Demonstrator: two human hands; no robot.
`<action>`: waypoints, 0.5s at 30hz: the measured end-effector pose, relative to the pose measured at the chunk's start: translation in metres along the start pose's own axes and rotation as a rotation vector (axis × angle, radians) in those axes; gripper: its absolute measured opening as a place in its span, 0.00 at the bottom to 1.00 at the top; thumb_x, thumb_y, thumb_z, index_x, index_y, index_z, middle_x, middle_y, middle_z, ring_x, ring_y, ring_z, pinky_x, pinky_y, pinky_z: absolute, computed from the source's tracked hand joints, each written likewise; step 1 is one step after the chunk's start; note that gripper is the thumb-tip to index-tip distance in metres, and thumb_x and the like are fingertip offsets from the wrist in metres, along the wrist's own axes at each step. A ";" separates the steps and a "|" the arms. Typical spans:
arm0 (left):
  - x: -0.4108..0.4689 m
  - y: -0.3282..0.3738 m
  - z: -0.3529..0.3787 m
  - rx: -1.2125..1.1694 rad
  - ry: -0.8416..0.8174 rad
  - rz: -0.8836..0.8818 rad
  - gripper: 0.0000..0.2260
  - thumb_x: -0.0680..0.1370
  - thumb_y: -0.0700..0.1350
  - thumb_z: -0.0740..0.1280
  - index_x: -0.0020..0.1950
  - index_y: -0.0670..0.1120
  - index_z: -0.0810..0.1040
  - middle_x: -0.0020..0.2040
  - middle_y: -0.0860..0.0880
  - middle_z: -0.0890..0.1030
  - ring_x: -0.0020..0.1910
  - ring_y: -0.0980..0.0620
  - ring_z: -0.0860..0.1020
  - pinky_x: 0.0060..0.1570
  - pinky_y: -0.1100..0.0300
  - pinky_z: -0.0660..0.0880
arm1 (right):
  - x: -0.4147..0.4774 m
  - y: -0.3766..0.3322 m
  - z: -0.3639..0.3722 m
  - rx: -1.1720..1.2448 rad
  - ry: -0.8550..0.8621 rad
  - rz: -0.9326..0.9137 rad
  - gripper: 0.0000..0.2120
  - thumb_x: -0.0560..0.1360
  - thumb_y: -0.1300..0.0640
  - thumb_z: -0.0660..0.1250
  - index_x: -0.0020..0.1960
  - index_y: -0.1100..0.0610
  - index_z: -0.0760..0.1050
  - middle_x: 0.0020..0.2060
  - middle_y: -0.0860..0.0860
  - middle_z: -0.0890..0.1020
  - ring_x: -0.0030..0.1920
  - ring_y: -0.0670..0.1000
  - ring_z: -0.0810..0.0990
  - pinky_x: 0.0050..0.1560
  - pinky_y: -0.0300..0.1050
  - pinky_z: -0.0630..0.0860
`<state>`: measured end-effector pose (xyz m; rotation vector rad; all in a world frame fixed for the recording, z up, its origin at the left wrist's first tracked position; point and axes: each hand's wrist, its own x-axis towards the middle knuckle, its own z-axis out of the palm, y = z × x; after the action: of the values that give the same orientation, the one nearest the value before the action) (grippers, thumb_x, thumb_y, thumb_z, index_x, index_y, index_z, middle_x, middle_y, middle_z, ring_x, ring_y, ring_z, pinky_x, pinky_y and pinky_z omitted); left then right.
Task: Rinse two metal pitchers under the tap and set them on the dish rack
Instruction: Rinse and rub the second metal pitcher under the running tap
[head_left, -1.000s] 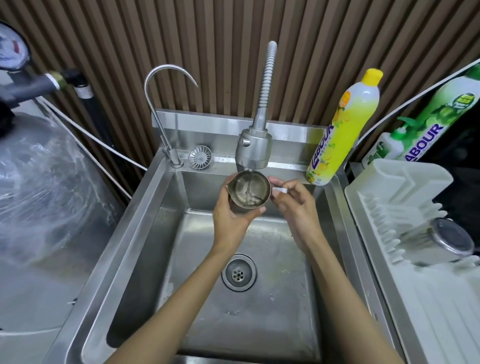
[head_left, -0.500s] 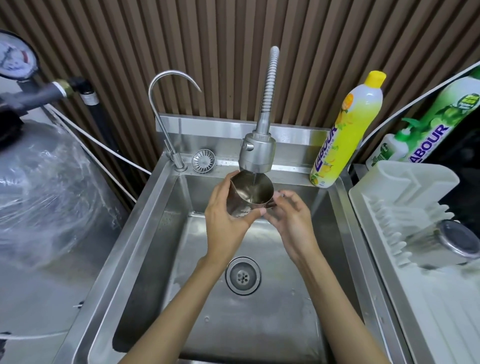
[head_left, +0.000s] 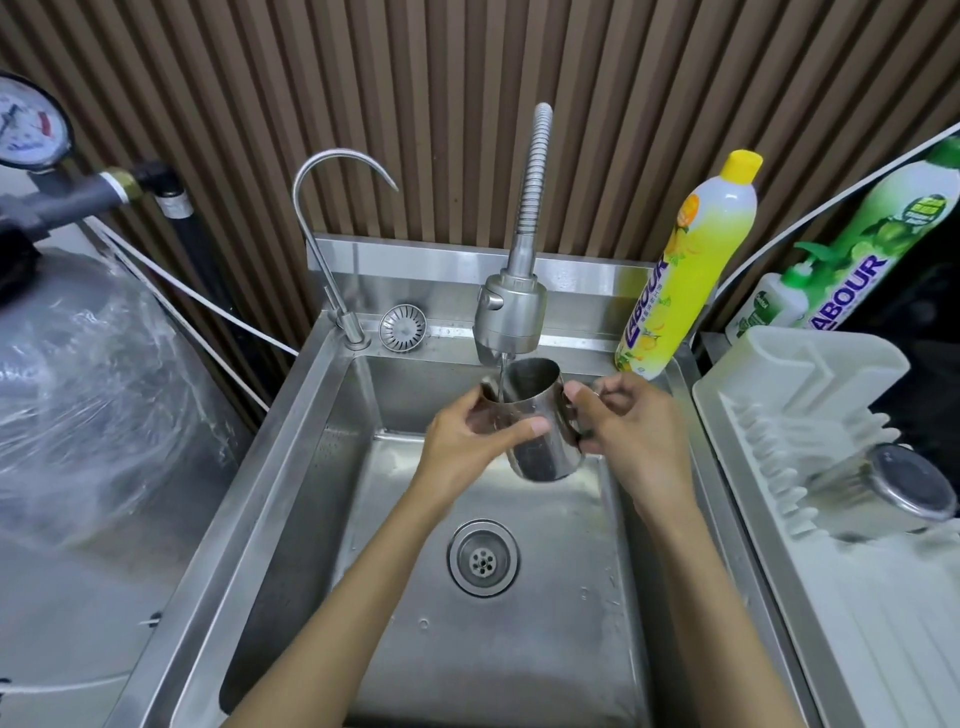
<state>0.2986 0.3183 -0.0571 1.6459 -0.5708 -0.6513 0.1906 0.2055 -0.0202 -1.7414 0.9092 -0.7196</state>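
A small shiny stainless-steel pitcher (head_left: 540, 452) is held over the basin of the stainless-steel sink (head_left: 275, 467), just under the head of the flexible metal spray tap (head_left: 511, 317). It tilts with its mouth up and away and its base lower, towards the camera. A thin stream of water (head_left: 501, 382) falls from the tap onto the left side of its rim. The left hand (head_left: 467, 436) grips the pitcher's body, fingers curled round the far side and thumb laid across the near wall. The right hand (head_left: 639, 426) curls round the handle on the pitcher's right side. A second steel pitcher (head_left: 883, 493) lies on its side on the white plastic dish rack (head_left: 769, 364) to the right of the sink. A tall yellow detergent bottle (head_left: 685, 280) stands at the sink's back right corner.
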 end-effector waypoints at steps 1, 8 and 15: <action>0.005 0.000 -0.001 -0.029 -0.018 0.012 0.25 0.59 0.51 0.79 0.54 0.51 0.80 0.50 0.53 0.85 0.52 0.57 0.81 0.57 0.60 0.75 | 0.000 0.002 0.002 0.005 -0.002 -0.023 0.11 0.70 0.52 0.71 0.34 0.53 0.71 0.35 0.53 0.83 0.39 0.54 0.83 0.46 0.60 0.80; 0.000 0.016 -0.001 0.159 0.270 0.276 0.37 0.61 0.44 0.80 0.68 0.48 0.70 0.60 0.57 0.77 0.57 0.64 0.75 0.59 0.73 0.69 | 0.003 0.010 0.023 0.566 -0.201 0.117 0.08 0.76 0.63 0.63 0.39 0.58 0.68 0.51 0.56 0.82 0.53 0.57 0.80 0.56 0.48 0.78; -0.017 0.013 -0.010 0.376 0.423 0.406 0.37 0.59 0.54 0.78 0.66 0.48 0.73 0.53 0.52 0.76 0.52 0.58 0.76 0.56 0.65 0.73 | -0.003 0.017 0.038 0.634 -0.279 0.198 0.05 0.77 0.63 0.62 0.43 0.61 0.69 0.35 0.52 0.82 0.40 0.53 0.82 0.52 0.46 0.80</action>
<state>0.2931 0.3343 -0.0416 1.8706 -0.7139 0.1133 0.2156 0.2235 -0.0484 -1.1331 0.5654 -0.5382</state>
